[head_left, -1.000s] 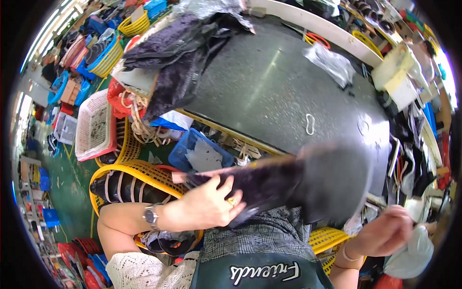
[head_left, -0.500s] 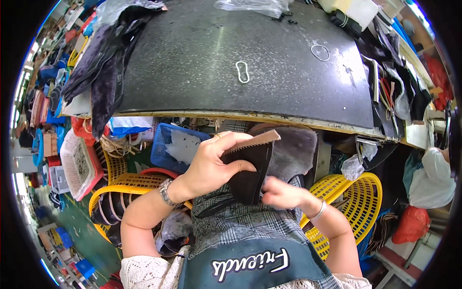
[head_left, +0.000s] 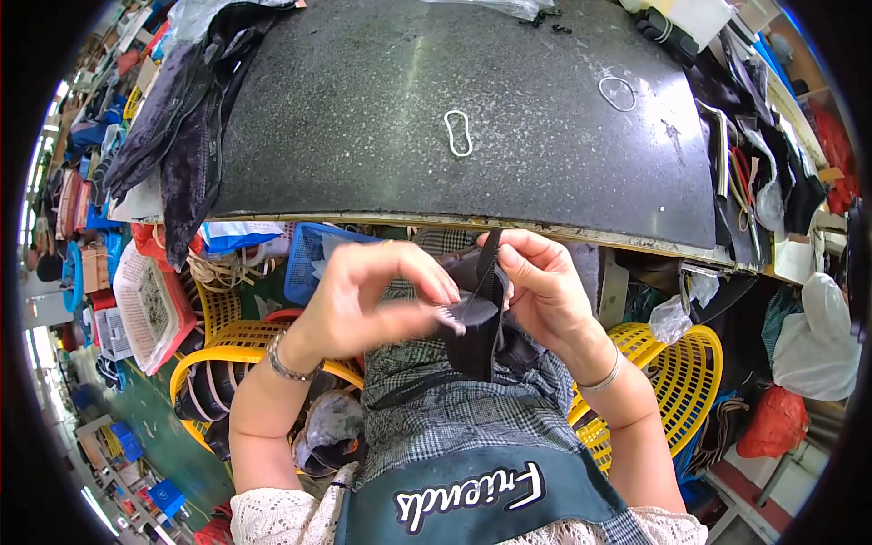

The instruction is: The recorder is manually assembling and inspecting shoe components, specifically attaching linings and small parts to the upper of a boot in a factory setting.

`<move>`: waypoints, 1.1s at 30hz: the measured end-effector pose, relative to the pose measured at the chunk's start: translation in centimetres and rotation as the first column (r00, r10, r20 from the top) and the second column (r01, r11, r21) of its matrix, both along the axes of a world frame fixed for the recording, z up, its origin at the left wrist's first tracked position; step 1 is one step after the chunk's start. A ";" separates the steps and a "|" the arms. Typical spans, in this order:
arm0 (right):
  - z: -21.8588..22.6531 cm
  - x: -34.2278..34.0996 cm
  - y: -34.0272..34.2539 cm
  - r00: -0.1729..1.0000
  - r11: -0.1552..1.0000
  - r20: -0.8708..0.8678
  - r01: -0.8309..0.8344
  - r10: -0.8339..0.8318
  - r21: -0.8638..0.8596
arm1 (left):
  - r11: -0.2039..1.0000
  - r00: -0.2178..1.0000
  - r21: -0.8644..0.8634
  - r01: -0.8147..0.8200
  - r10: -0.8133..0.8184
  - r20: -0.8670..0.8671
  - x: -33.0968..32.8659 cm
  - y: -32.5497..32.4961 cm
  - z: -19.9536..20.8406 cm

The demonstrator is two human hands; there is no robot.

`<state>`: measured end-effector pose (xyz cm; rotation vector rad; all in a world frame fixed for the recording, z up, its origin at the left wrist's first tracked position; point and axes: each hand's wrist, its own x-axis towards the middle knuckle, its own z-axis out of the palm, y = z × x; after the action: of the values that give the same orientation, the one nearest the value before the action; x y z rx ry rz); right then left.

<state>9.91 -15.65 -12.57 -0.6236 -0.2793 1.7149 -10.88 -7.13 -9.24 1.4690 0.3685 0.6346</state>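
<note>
Since the last frame you've brought both hands together below the table edge (head_left: 454, 221): left hand (head_left: 372, 300) and right hand (head_left: 545, 286) both pinch the dark fabric piece (head_left: 474, 327). Keep its strap (head_left: 490, 259) taut, fingertips close to the edge.

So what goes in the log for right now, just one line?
left hand: holds black piece | right hand: pinches its strap | place: lap, below dark table | loop: on table

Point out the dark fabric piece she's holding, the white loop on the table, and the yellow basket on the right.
dark fabric piece (head_left: 474, 341), head view, on its lower middle below the fingers.
white loop (head_left: 458, 133), head view, on the band's waist.
yellow basket (head_left: 683, 377), head view, on its slatted side wall.
</note>
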 end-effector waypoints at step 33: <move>2.7 18.7 24.2 -0.303 0.985 0.938 -0.017 -0.169 0.172 | 0.960 0.941 0.182 -0.214 0.253 -0.225 2.0 0.4 -1.3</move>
<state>28.58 8.58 -9.91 -1.9100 -1.5287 0.4531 -8.86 -6.75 -10.53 1.6736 0.7097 0.6829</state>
